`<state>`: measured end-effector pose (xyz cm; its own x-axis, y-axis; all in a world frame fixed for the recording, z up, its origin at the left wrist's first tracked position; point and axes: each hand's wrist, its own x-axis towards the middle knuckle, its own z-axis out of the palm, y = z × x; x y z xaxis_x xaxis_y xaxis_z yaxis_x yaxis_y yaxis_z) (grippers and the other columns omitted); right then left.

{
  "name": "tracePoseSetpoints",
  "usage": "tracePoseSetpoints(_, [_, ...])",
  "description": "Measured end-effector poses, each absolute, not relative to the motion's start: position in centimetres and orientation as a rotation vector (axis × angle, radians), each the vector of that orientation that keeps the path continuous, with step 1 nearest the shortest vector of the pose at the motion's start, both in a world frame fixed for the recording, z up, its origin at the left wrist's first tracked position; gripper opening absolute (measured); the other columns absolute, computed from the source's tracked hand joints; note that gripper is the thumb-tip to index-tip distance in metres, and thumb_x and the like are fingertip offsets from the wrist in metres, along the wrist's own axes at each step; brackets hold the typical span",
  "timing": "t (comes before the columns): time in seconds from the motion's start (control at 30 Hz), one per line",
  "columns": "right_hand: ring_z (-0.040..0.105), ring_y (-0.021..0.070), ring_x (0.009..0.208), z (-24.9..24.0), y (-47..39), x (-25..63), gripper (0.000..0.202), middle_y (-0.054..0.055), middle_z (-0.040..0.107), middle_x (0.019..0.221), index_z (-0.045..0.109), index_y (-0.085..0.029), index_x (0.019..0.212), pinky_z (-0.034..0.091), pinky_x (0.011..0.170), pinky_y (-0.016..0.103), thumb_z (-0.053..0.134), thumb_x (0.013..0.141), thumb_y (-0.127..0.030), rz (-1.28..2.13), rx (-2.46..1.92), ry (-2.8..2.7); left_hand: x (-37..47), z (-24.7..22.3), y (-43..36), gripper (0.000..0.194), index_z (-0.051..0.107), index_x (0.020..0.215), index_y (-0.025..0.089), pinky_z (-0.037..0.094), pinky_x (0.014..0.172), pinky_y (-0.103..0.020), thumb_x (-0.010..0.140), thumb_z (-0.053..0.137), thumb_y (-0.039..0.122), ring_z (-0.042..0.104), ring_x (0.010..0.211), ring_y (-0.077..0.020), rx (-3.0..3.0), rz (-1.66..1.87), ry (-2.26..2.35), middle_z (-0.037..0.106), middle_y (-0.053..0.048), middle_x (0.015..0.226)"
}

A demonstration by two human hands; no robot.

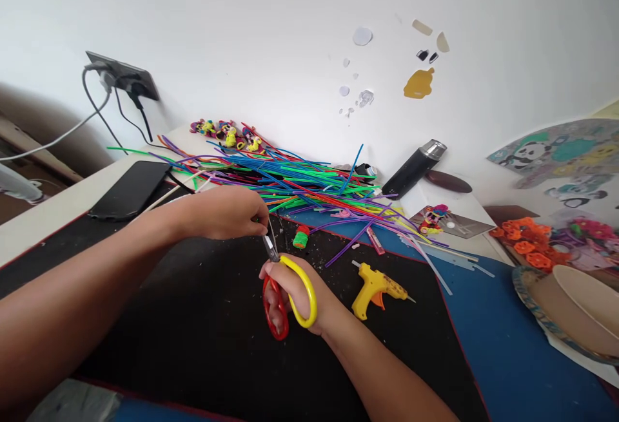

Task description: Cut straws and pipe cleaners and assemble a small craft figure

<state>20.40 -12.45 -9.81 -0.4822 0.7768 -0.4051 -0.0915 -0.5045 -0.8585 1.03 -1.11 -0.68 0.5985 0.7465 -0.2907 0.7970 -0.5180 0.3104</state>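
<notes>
My right hand (304,287) grips a pair of scissors (310,290) with one yellow and one red handle loop. The blades point up and away, slightly parted. My left hand (236,212) is closed in a pinch just above the blade tips, knuckles toward me. Whatever its fingertips hold is hidden or too small to make out. Just right of the blades, a small coil (300,236) of green and red fuzzy stems lies on the black mat (203,319). Tiny clippings are scattered around it.
Many coloured pipe cleaners (300,180) are heaped along the wall. A yellow glue gun (377,288) lies right of my right hand. A phone (130,190) rests at the left. Small figures (227,133), a black flask (414,167) and a round basket (532,293) stand around the edges.
</notes>
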Motion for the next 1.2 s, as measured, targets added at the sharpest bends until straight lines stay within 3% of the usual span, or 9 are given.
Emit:
tracePoseSetpoints(0.23, [0.054,0.0140,0.039,-10.0,-12.3,20.4,0.044,-0.009,0.058,0.058,0.055,-0.024,0.099,0.046,0.038,0.024,0.076,0.083,-0.060,2.069,-1.140,-1.071,1.3,-1.2,-0.9,0.024,0.088,0.086,0.030,0.039,0.064,-0.034,0.090,0.065,0.036,0.069,0.070,-0.0239,2.432,-0.178,1.205,0.084,-0.004,0.084])
tracePoseSetpoints(0.43, [0.039,0.0083,0.033,-10.2,-12.4,20.3,0.034,-0.014,0.048,0.051,0.056,-0.024,0.094,0.030,0.034,0.019,0.073,0.087,-0.052,2.036,-1.228,-1.074,1.4,-1.6,-1.0,0.025,0.086,0.085,0.029,0.037,0.064,-0.033,0.092,0.064,0.036,0.069,0.071,-0.0239,2.446,-0.214,1.228,0.084,-0.005,0.084])
tracePoseSetpoints(0.53, [0.038,0.0078,0.032,-10.1,-12.5,20.3,0.032,-0.013,0.049,0.051,0.058,-0.023,0.094,0.029,0.034,0.019,0.074,0.090,-0.051,2.027,-1.203,-1.074,1.0,-1.4,-0.7,0.026,0.085,0.087,0.028,0.038,0.065,-0.033,0.093,0.061,0.040,0.069,0.072,-0.0238,2.449,-0.238,1.227,0.083,-0.004,0.085])
tracePoseSetpoints(0.77, [0.038,0.0067,0.033,-8.5,-12.2,21.3,0.044,-0.012,0.052,0.053,0.066,-0.020,0.098,0.027,0.035,0.019,0.079,0.088,-0.060,1.955,-1.081,-0.955,-0.5,-1.4,0.9,0.032,0.076,0.095,0.025,0.044,0.072,-0.030,0.097,0.052,0.047,0.072,0.084,-0.0244,2.390,-0.082,1.222,0.081,-0.004,0.094])
tracePoseSetpoints(0.97, [0.041,0.0068,0.034,-6.9,-11.3,22.8,0.046,-0.011,0.051,0.052,0.068,-0.019,0.095,0.028,0.036,0.019,0.087,0.083,-0.059,1.605,-1.034,-0.809,1.0,-3.1,1.0,0.027,0.076,0.107,0.023,0.046,0.072,-0.029,0.093,0.065,0.043,0.074,0.090,-0.0251,2.309,-0.188,1.135,0.083,-0.004,0.102])
tracePoseSetpoints(1.2, [0.043,0.0062,0.034,-6.7,-10.8,23.1,0.043,-0.010,0.051,0.051,0.071,-0.017,0.090,0.028,0.037,0.019,0.090,0.078,-0.053,1.549,-1.053,-0.738,2.7,-5.2,0.3,0.023,0.075,0.113,0.025,0.051,0.082,-0.029,0.092,0.071,0.032,0.078,0.102,-0.0243,2.269,-0.204,1.060,0.085,-0.004,0.115])
